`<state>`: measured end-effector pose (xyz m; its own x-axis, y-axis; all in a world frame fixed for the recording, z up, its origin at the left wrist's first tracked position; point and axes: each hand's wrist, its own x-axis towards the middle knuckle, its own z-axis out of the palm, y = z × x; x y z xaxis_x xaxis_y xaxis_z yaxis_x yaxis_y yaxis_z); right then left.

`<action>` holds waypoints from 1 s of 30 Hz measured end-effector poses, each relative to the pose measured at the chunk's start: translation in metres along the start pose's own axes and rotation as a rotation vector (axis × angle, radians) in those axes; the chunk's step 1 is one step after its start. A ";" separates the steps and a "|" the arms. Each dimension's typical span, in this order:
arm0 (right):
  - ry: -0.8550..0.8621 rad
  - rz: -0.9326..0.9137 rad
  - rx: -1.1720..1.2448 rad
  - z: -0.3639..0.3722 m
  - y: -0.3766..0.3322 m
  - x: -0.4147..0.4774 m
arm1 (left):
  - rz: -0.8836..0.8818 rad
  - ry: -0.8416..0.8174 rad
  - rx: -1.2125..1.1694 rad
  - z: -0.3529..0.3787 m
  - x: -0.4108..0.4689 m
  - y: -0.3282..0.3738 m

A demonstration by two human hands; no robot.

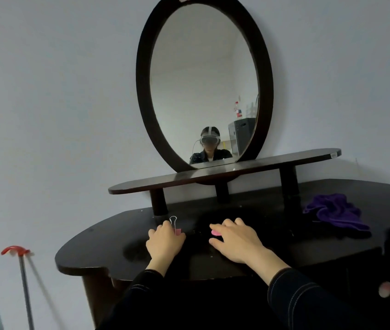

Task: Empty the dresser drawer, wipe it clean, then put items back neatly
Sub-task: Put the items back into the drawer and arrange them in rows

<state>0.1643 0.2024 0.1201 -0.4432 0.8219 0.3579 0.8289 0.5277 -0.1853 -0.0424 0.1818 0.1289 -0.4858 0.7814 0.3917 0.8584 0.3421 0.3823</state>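
Observation:
On the dark dresser top point(98, 253) my left hand point(164, 241) grips a pink binder clip point(177, 231) whose silver wire loop sticks up past my fingers. To its right, my right hand point(234, 239) lies palm down with fingers spread over a small pink object point(216, 232) on the top; only its edge shows between thumb and forefinger. A crumpled purple cloth point(334, 213) lies at the right of the dresser top. At the lower right a dark drawer front with a round pink knob point(385, 289) shows; the drawer's inside is out of sight.
A dark raised shelf point(213, 175) on three posts stands behind my hands, carrying an oval mirror point(203, 84) that reflects a person in a headset. A grey pole with a red hook point(16, 250) leans on the wall at the lower left.

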 end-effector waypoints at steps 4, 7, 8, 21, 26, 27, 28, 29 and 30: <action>0.039 0.008 0.017 0.000 0.000 -0.002 | 0.072 -0.022 -0.209 -0.003 -0.006 -0.002; 0.067 0.023 0.019 -0.002 -0.003 -0.010 | 0.088 -0.073 -0.540 -0.011 -0.018 -0.006; 0.078 0.028 0.019 -0.004 -0.004 -0.014 | 0.092 -0.097 -0.664 -0.015 -0.025 -0.008; 0.051 0.104 1.245 -0.053 0.003 -0.118 | 0.197 -0.506 -1.392 -0.020 -0.193 -0.026; -0.227 0.170 1.556 -0.008 0.008 -0.191 | 0.078 -0.724 -1.346 0.028 -0.238 -0.035; -0.259 0.221 1.551 0.008 0.011 -0.201 | 0.073 -0.734 -1.292 0.041 -0.246 -0.038; -0.285 0.277 1.531 0.025 0.015 -0.209 | 0.074 -0.724 -1.234 0.054 -0.253 -0.041; -0.309 0.333 1.502 0.042 0.021 -0.213 | 0.088 -0.705 -1.175 0.066 -0.260 -0.043; -0.334 0.379 1.462 0.060 0.027 -0.216 | 0.108 -0.699 -1.121 0.079 -0.266 -0.045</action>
<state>0.2621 0.0526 -0.0174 -0.5098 0.8554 -0.0919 -0.0503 -0.1362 -0.9894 0.0607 -0.0001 -0.0584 0.0519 0.9953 0.0821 0.1234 -0.0879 0.9885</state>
